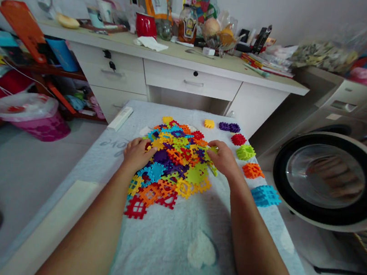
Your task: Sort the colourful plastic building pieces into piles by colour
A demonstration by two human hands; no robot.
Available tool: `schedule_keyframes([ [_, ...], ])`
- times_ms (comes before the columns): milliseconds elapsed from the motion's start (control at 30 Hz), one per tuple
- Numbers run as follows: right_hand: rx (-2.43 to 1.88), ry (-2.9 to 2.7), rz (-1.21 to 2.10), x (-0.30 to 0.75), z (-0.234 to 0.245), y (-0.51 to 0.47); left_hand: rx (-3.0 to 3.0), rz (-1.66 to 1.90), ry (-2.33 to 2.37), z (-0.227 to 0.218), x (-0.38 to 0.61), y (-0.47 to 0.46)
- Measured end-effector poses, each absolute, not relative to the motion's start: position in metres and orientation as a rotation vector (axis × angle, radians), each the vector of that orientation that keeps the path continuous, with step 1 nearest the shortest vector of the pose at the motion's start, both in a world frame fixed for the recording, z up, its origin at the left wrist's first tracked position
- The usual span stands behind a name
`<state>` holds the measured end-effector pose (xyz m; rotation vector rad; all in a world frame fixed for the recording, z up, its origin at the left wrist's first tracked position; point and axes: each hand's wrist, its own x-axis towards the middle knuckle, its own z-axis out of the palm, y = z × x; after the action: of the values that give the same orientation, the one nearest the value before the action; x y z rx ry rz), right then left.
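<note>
Across a cloth-covered tabletop, working two-handed at a mixed pile of notched pieces

Showing a row of single-color stacks to the right of the pile, with the blue stack as its biggest; resting the left hand on the pile's left edge, curling its fingers over loose pieces, being unable to tell of any grip; bending the fingers of the right hand at the pile's right edge about a lime-green piece, being unable to tell a pinch from a touch. Apparently picking through the pile, so best steadying it lightly with one hand, lifting from its rim, tilting each piece to free any catching notches, and avoiding dragging.
</note>
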<state>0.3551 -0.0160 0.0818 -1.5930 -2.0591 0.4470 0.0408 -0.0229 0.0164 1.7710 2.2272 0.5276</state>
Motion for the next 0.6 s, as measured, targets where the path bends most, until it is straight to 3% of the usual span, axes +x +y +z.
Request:
schedule_keyframes([
  [267, -1.432, -2.102, 0.894, 0.35, 0.079, -0.02, 1.795, 0.521, 2.229, 0.015, 0.041, -0.022],
  [600, -1.231, -1.729, 0.735, 0.349, 0.084, -0.018, 1.781, 0.492, 2.24, 0.016, 0.04, -0.021],
])
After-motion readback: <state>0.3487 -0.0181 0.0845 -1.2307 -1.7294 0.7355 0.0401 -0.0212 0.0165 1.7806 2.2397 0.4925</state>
